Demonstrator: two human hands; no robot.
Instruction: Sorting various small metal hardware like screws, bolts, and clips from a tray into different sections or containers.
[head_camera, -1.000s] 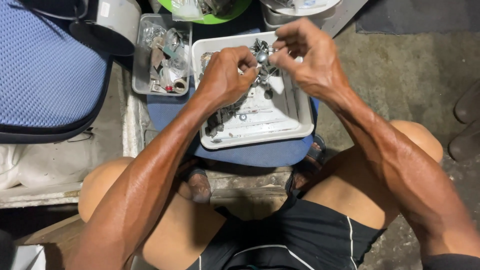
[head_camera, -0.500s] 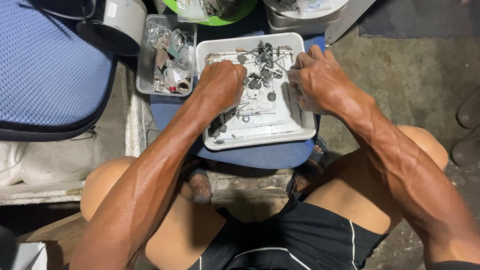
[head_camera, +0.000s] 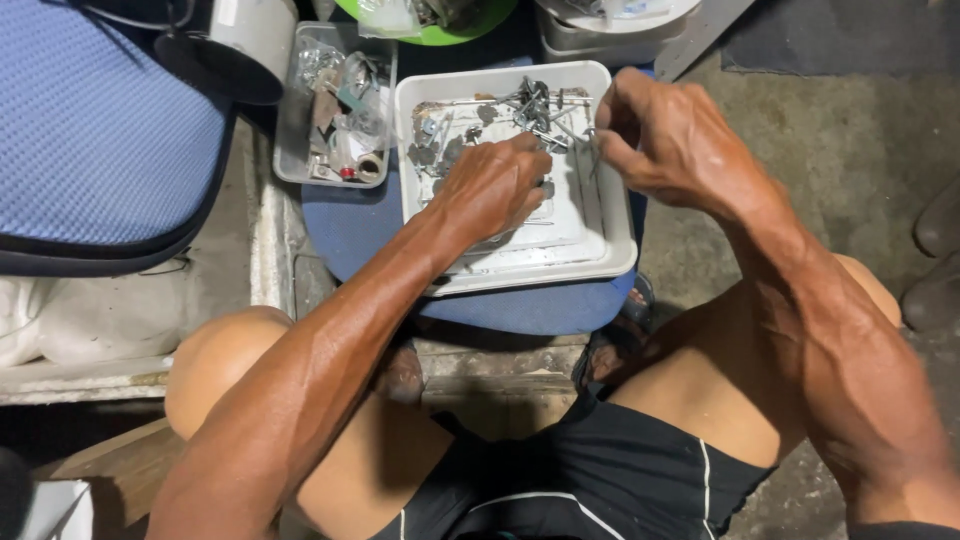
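Observation:
A white rectangular tray (head_camera: 600, 262) rests on a round blue stool seat (head_camera: 350, 225) in front of my knees. Several small metal parts (head_camera: 525, 105), screws and pins among them, lie heaped at its far end. My left hand (head_camera: 495, 185) reaches into the tray's middle with the fingers curled down among the parts; what it grips is hidden. My right hand (head_camera: 670, 140) hovers over the tray's right rim and pinches a thin metal pin (head_camera: 592, 152) between thumb and fingers.
A clear plastic box (head_camera: 335, 110) of small hardware stands left of the tray. A blue padded chair seat (head_camera: 95, 140) fills the left side. A green bowl (head_camera: 440, 20) and a pale container (head_camera: 610, 25) sit at the far edge. Bare concrete floor (head_camera: 850, 150) lies to the right.
Both hands came down from holding a metal part together above the tray. The left now digs in the tray's middle; the right moved to the right rim with a thin pin.

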